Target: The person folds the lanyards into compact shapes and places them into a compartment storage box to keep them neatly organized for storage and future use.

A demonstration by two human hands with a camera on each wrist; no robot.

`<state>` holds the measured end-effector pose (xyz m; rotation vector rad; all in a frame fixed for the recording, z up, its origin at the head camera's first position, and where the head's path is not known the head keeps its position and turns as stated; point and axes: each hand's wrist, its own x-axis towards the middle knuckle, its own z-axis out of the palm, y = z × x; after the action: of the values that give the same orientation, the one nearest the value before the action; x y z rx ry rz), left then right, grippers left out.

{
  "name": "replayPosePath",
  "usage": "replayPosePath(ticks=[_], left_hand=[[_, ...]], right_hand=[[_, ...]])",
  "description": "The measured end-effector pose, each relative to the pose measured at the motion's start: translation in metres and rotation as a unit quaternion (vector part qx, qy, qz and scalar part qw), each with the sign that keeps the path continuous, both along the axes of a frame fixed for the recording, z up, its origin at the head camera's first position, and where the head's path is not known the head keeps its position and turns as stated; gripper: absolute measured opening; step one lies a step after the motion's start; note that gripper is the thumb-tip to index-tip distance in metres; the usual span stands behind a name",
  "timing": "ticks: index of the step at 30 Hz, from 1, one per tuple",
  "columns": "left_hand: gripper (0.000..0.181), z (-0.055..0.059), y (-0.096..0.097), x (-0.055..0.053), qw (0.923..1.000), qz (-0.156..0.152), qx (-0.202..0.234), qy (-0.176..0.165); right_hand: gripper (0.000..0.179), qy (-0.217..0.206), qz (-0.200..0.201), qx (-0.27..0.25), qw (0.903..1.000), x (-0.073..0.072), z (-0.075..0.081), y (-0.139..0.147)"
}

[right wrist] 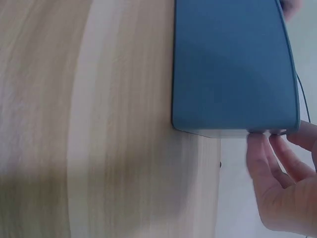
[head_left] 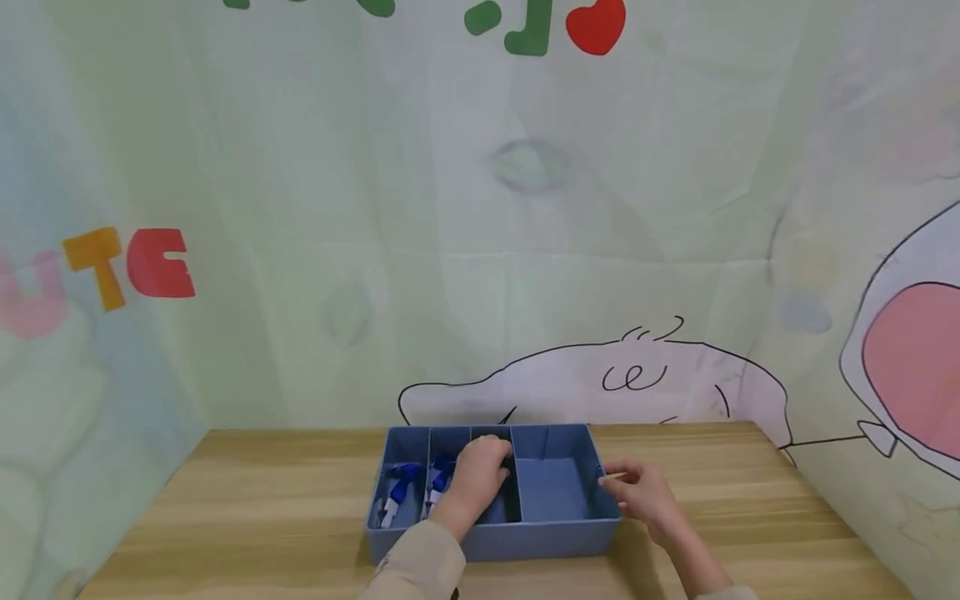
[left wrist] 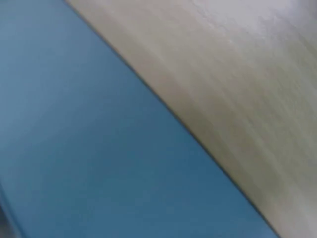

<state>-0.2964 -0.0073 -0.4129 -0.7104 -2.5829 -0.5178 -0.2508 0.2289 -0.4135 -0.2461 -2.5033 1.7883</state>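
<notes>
A blue divided box (head_left: pixel 540 537) stands on the wooden table. My left hand (head_left: pixel 476 475) reaches down into its middle compartments from the front, fingers bent downward; whatever lies under the fingers is hidden. In the left compartment lies a blue-and-white hammer-shaped thing (head_left: pixel 401 492), and a similar blue-and-white thing (head_left: pixel 440 479) shows beside my left wrist, partly covered. At the box's right wall my right hand (head_left: pixel 641 496) pinches the rim; in the right wrist view its fingertips (right wrist: pixel 256 141) press the outer wall close below the edge. Only box wall and tabletop fill the left wrist view.
The wide right compartment (head_left: pixel 555 492) of the box shows its bare floor. Wooden tabletop (head_left: pixel 285 508) extends to both sides of the box. A printed fabric backdrop (head_left: pixel 315 350) hangs right behind the table's far edge.
</notes>
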Motion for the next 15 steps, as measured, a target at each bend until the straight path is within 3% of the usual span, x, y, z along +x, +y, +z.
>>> replayPosePath(ticks=[5,9,13,15], left_hand=[[0.016,0.02,-0.02,0.011,0.9961,-0.052,0.071,0.0],[0.017,0.039,-0.051,0.027,0.9904,-0.106,0.08,0.038],[0.025,0.05,-0.097,0.044,0.9714,-0.183,0.088,0.123],[0.028,0.051,-0.119,0.053,0.9617,-0.217,0.096,0.137]], right_hand=[[0.035,-0.018,0.031,-0.004,0.9993,0.002,0.0,0.012],[0.04,-0.026,0.111,-0.004,0.9935,0.01,0.003,0.027],[0.035,-0.031,0.22,0.02,0.9748,0.025,0.01,0.042],[0.03,-0.028,0.264,0.039,0.9635,0.034,0.013,0.047]])
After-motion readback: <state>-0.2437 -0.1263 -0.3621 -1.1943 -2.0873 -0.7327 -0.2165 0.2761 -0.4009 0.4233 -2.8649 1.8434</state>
